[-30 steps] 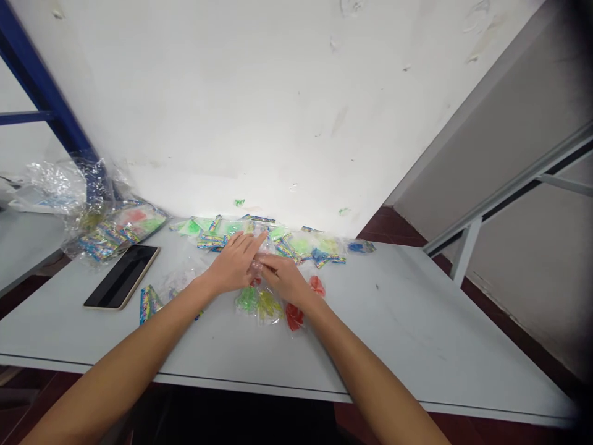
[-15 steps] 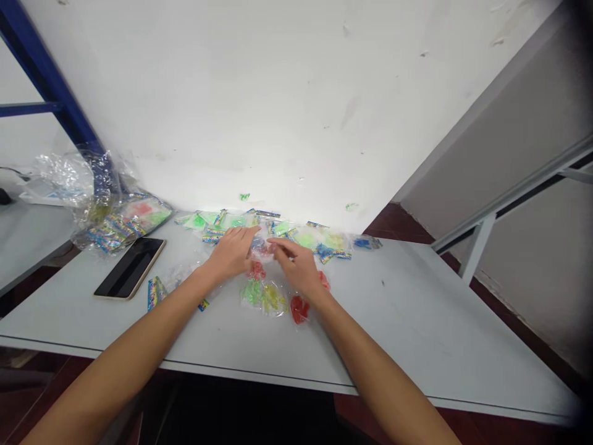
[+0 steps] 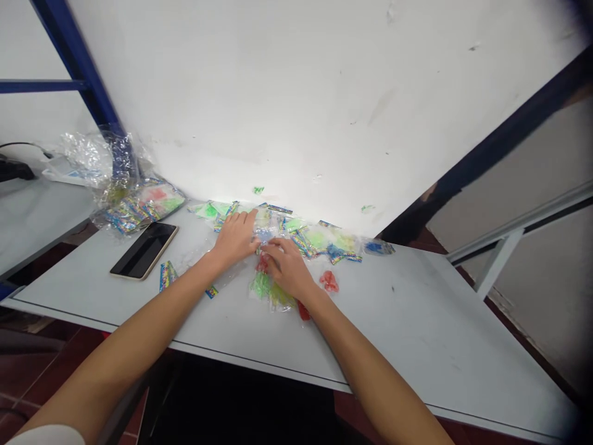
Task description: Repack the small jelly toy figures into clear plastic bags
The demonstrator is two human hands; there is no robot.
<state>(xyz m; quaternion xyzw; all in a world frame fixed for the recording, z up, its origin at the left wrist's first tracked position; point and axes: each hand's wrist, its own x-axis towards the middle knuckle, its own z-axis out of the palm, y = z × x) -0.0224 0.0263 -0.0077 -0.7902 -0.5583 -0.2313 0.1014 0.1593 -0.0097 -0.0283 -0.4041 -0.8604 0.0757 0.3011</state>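
A small clear plastic bag (image 3: 265, 235) with something bluish showing through it lies between my hands. My left hand (image 3: 236, 236) is at its left side, the thumb and fingertips closed on the film. From the right, my right hand (image 3: 288, 269) pinches the lower edge with curled fingers. Just under the right hand are pieces in clear wrap: a green one (image 3: 260, 285), a yellow one (image 3: 279, 298) and a red one (image 3: 303, 311), partly covered by my wrist. What exactly these soft-looking pieces are is too blurred to tell.
Several colourful printed packets (image 3: 303, 241) lie along the wall. A loose red piece (image 3: 329, 281) sits to the right. At left are a phone (image 3: 144, 250), a printed strip (image 3: 167, 275) and a big crinkled plastic bag (image 3: 125, 201) of packets. The table's front edge (image 3: 259, 372) runs below my forearms.
The view has shifted a little. My right hand has moved down and left over the wrapped pieces, partly covering the yellow and red ones. The loose red piece at right is now fully uncovered.
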